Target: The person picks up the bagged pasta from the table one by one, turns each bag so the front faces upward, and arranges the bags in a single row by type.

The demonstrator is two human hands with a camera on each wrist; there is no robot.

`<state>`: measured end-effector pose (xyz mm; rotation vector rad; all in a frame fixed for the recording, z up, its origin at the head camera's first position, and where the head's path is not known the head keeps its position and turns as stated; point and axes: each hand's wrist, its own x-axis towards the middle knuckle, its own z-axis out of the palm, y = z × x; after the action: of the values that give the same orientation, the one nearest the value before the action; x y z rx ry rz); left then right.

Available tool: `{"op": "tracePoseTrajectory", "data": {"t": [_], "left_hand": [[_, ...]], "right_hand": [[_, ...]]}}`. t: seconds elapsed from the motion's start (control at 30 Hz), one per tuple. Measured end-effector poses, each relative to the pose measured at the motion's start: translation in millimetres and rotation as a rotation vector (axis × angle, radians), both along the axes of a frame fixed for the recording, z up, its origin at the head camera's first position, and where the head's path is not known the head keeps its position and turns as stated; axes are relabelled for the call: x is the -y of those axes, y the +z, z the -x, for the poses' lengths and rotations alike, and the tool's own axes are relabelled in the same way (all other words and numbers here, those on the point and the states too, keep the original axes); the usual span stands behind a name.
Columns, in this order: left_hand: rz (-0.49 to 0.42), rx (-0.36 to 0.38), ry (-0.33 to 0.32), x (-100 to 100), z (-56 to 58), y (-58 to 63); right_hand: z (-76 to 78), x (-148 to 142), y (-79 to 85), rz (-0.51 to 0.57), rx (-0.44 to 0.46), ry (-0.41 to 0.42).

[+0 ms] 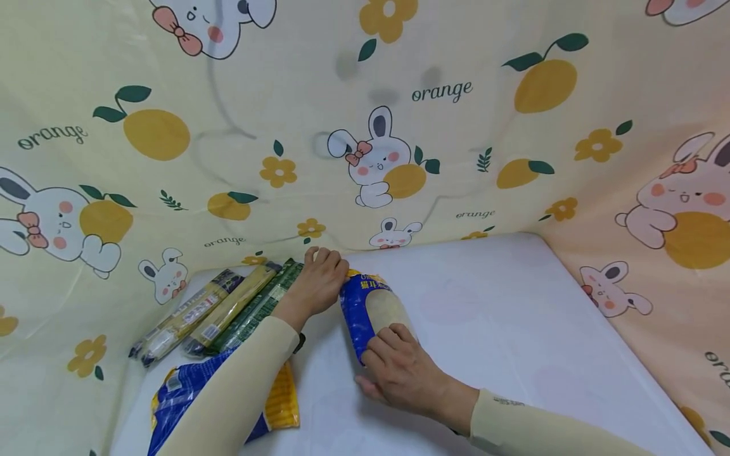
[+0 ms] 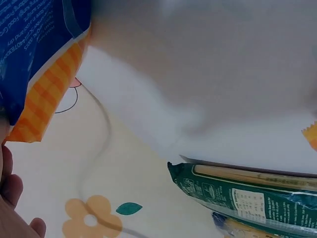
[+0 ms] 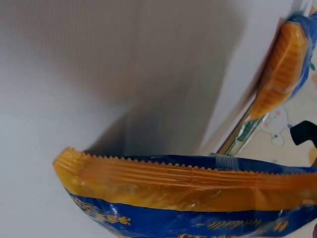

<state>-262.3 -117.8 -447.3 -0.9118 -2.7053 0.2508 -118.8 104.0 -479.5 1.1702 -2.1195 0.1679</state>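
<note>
A blue and yellow plastic food bag (image 1: 360, 310) with a window onto pale contents is held above the white table between both hands. My left hand (image 1: 318, 278) grips its far end by the corner; in the left wrist view the bag (image 2: 44, 64) hangs at the upper left, beside the curled fingers (image 2: 12, 191). With bent fingers, my right hand (image 1: 402, 370) grips the near end. The bag's crimped yellow edge (image 3: 188, 181) runs across the bottom of the right wrist view, where the right hand is barely visible.
On the table's left side lie a green noodle packet (image 1: 256, 307), a yellowish packet (image 1: 234, 304) and a clear packet (image 1: 185, 320), side by side. A second blue and yellow bag (image 1: 182, 389) sits partly under my left forearm. Printed cloth (image 1: 319, 114) walls the table (image 1: 485, 316).
</note>
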Motion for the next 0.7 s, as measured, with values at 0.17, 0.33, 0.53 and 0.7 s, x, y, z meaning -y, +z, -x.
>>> {"op": "tracePoseTrajectory", "data": {"t": [0.17,0.33,0.53,0.7], "left_hand": [[0.024,0.02,0.014,5,-1.6,-1.3],[0.036,0.04,0.034,12,-2.7,-3.8],[0.049,0.047,0.031,15,-3.4,-3.4],[0.042,0.036,0.013,5,-2.6,1.8]], "right_hand": [[2.4,-16,0.2,0.067,0.122,-0.047],[12.9,-41,-10.3,0.028,0.216,-0.214],[21.4,-59,-30.3,-0.083,0.313,-0.299],[28.9,-57,-35.7,-0.099,0.31,-0.253]]}}
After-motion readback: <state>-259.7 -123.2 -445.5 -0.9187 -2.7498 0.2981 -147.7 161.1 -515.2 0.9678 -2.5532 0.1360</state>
